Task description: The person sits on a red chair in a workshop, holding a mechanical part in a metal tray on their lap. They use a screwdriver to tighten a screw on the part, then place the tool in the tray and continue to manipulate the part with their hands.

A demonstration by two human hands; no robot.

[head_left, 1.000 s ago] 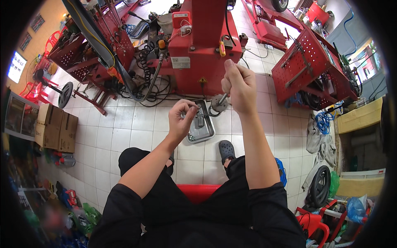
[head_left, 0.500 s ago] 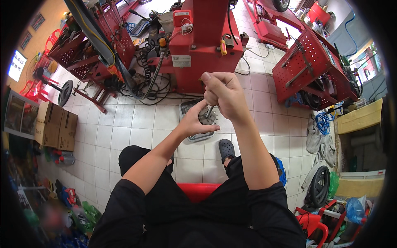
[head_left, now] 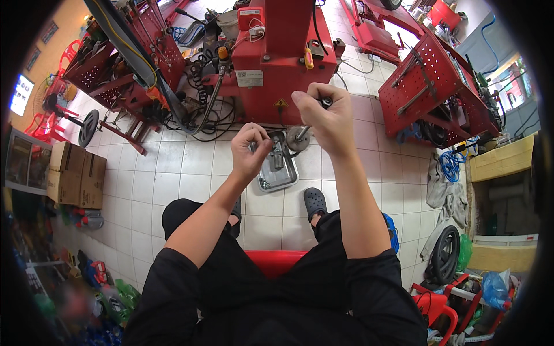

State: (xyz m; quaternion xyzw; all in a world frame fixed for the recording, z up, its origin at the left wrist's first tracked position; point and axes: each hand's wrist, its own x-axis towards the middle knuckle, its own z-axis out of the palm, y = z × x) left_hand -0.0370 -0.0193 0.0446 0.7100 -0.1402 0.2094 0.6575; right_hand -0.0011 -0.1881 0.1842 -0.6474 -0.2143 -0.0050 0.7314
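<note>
My right hand [head_left: 329, 118] is closed around a metal shaft with a round disc [head_left: 296, 139] at its lower end. A dark end of what it grips shows between the fingers. To the left, my left hand [head_left: 250, 151] has its fingers curled in and is apart from the disc. Whatever it may hold is hidden or too small to name. Below both hands, a grey metal tray [head_left: 280, 185] lies on the floor. Inside it are several metal parts, among them a silver cylindrical piece [head_left: 278, 160].
A red machine base [head_left: 259, 104] stands just beyond the tray, with black cables [head_left: 210, 124] on the floor beside it. Red tool carts stand left [head_left: 118, 75] and right [head_left: 418, 86]. Cardboard boxes [head_left: 75, 173] are at the left, a black wheel [head_left: 445, 254] at the right.
My left hand has come away from the metal part, and its fingers have curled in. My right hand has moved slightly right with the shaft and disc, uncovering the tray.
</note>
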